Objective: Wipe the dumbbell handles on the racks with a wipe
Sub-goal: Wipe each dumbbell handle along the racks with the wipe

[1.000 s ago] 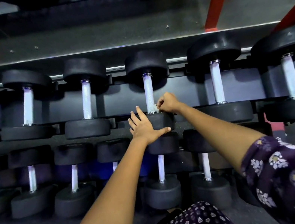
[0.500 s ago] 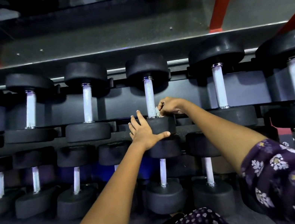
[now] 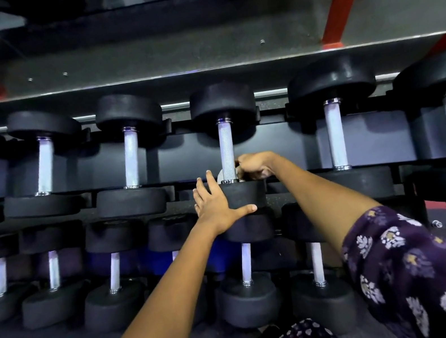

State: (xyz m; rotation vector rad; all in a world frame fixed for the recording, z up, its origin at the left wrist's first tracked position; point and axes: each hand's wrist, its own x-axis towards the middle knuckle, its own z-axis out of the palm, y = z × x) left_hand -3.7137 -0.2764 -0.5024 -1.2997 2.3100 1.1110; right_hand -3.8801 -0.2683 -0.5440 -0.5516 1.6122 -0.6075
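Wiping low on one upper-rack handle; main risks are a dropped wipe and a rolling dumbbell.

Right hand [image 3: 254, 167] is curled tight at the near end of the knurled handle [image 3: 227, 150], fingers closed around a pale wipe [image 3: 220, 175] of which only a scrap shows left of the bar. Left hand [image 3: 219, 203] lies flat, fingers spread wide, on the near weight head [image 3: 242, 195], apparently steadying it. Judgement: the wipe is bunched small, so the far end of the handle could be missed. If the left hand lifts, the dumbbell could roll in its cradle, pinching knuckles against the head. Neighbouring handles on the rack [image 3: 285, 140] look untouched; cannot confirm.
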